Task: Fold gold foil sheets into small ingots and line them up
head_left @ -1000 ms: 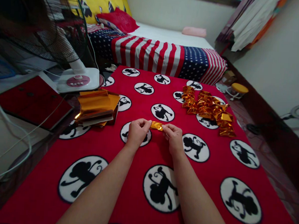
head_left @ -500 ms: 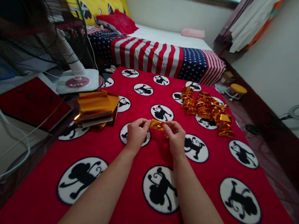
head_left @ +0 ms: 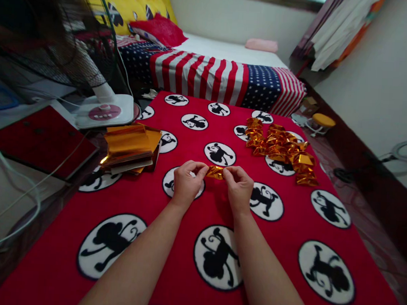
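Between my two hands is a small piece of folded gold foil paper, held just above the red cloth. The thumb and fingers of my left hand pinch its left end. At the right end my right hand pinches it in the same way. To the left lies a stack of gold foil sheets, its edges uneven. Several folded gold foil pieces sit in a loose cluster at the right, away from my hands.
A red cloth with monkey prints covers the surface before me. A fan stands at the left beside a dark red panel and loose cables. Behind is a bed; a yellow-topped stool stands at the right.
The thumb and fingers of my right hand have closed in on the foil's right end. My left fingertips have shifted slightly right. The stack and the cluster look the same.
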### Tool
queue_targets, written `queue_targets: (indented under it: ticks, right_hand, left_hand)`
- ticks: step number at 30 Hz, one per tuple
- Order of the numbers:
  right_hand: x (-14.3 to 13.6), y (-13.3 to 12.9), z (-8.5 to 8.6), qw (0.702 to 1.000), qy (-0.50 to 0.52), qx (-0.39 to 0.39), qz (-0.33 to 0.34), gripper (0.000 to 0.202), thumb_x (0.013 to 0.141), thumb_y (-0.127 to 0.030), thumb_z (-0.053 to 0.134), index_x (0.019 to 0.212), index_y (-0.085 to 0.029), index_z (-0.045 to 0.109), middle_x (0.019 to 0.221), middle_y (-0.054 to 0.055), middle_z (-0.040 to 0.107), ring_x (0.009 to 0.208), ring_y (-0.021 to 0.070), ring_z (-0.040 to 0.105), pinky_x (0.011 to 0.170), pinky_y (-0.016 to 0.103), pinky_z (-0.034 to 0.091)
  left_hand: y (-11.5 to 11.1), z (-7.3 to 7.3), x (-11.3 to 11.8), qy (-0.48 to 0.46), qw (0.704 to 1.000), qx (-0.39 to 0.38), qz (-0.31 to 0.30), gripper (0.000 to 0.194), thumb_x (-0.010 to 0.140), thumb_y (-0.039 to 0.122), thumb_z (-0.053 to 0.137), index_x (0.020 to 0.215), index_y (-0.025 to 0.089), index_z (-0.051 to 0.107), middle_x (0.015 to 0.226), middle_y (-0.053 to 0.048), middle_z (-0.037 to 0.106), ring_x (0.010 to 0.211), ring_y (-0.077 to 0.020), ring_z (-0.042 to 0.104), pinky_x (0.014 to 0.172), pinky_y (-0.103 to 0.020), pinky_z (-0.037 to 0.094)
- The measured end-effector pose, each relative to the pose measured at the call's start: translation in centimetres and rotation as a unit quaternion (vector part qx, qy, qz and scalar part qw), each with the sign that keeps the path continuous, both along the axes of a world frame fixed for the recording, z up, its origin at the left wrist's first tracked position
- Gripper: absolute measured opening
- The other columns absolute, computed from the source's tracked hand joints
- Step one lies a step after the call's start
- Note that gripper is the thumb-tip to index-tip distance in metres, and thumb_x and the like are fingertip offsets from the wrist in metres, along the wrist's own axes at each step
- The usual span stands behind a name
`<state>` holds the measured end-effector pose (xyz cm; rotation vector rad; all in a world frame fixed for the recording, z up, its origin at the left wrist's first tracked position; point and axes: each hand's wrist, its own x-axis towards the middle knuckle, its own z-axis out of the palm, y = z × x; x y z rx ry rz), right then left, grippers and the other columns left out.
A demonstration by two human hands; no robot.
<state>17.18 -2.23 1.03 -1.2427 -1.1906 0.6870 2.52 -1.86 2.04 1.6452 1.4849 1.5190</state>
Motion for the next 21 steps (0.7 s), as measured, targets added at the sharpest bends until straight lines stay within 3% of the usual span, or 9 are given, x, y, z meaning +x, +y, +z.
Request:
queue_targets:
  ticks: [7, 17, 21]
  right_hand:
    - [0.22, -0.1, 0.09, 0.998, -0.058, 0.02, 0.024, 0.014, 0.085, -0.031, 0.062, 0.077, -0.019, 0.066, 0.072, 0.001, 0.062, 0.066, 0.0149, 0.056, 0.061, 0.026, 0.042]
    - [0.17, -0.17, 0.04, 0.996, -0.089, 0.022, -0.006, 0.016, 0.086, -0.032, 0.061, 0.078, -0.019, 0.067, 0.074, 0.002, 0.064, 0.067, 0.0157, 0.057, 0.061, 0.027, 0.042]
    - [0.23, -0.14, -0.11, 0.997, -0.082, -0.002, 0.006, 0.017, 0.084, -0.036, 0.063, 0.085, -0.019, 0.067, 0.078, 0.002, 0.066, 0.065, 0.0148, 0.057, 0.062, 0.026, 0.044]
  left_hand:
    - [0.19, -0.2, 0.07, -0.051, 0.995, -0.082, 0.01, 0.021, 0.079, 0.034, 0.065, 0.071, 0.015, 0.071, 0.066, -0.003, 0.07, 0.06, -0.0133, 0.06, 0.06, -0.023, 0.045]
    - [0.51, -0.67, -0.27, -0.074, 0.991, -0.111, -0.028, 0.026, 0.079, 0.039, 0.064, 0.074, 0.015, 0.071, 0.066, -0.003, 0.068, 0.061, -0.0144, 0.06, 0.058, -0.022, 0.044]
    - [0.48, -0.61, -0.47, -0.057, 0.994, -0.094, -0.006, 0.023, 0.079, 0.037, 0.065, 0.074, 0.016, 0.072, 0.065, -0.003, 0.068, 0.058, -0.0135, 0.058, 0.057, -0.022, 0.043]
